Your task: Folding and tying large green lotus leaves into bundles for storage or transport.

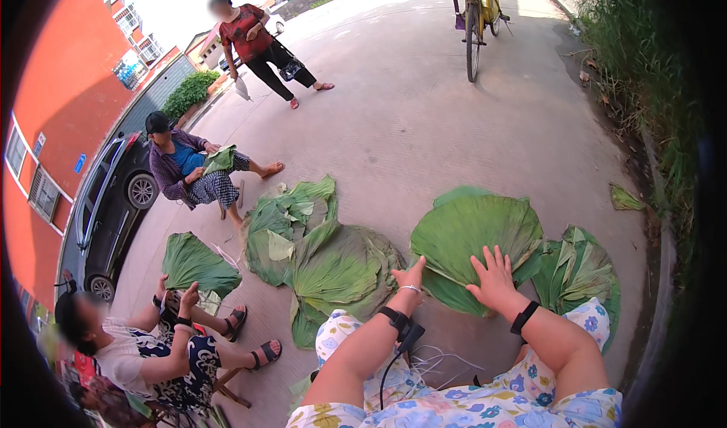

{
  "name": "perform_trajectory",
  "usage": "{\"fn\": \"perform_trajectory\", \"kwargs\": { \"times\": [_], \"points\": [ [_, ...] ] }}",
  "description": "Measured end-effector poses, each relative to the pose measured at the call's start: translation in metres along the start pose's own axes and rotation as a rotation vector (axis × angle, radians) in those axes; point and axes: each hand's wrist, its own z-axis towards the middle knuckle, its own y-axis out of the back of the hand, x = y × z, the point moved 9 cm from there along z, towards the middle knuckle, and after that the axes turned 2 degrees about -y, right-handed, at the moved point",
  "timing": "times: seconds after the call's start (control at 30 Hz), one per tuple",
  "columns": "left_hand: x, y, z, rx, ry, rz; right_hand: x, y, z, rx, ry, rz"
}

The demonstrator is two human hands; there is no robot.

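Observation:
In front of me lies a stack of large green lotus leaves, fanned out with the folds meeting near my knees. My right hand rests flat on the top leaf, fingers spread and nothing gripped. At the stack's lower left edge is my left hand; its fingers are partly hidden, so I cannot tell whether it pinches the leaf. A browner leaf pile sits just left of that hand. Beyond my right hand, another folded pile lies by my knee. White string trails on the ground between my legs.
Two seated people, one at the near left and one farther back, each hold leaves. Another person stands behind them. A yellow bicycle is parked ahead. Grass borders the right; a dark car stands left.

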Motion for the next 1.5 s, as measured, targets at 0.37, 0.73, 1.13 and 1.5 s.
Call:
{"fn": "perform_trajectory", "kwargs": {
  "times": [0.37, 0.73, 1.13, 1.5],
  "points": [
    [0.003, -0.014, 0.025, 0.04, -0.145, 0.075, -0.003, 0.001, 0.0, 0.004, -0.01, -0.008],
    [-0.021, 0.011, 0.006, -0.046, -0.12, -0.297, -0.002, 0.005, -0.001, -0.014, 0.02, 0.022],
    [-0.014, 0.024, 0.021, -0.025, -0.171, -0.241, -0.008, 0.0, -0.006, 0.02, -0.011, -0.011],
    [-0.145, -0.048, -0.159, 0.161, -1.413, 0.437, -0.005, -0.005, 0.004, -0.001, -0.001, -0.078]
  ]
}}
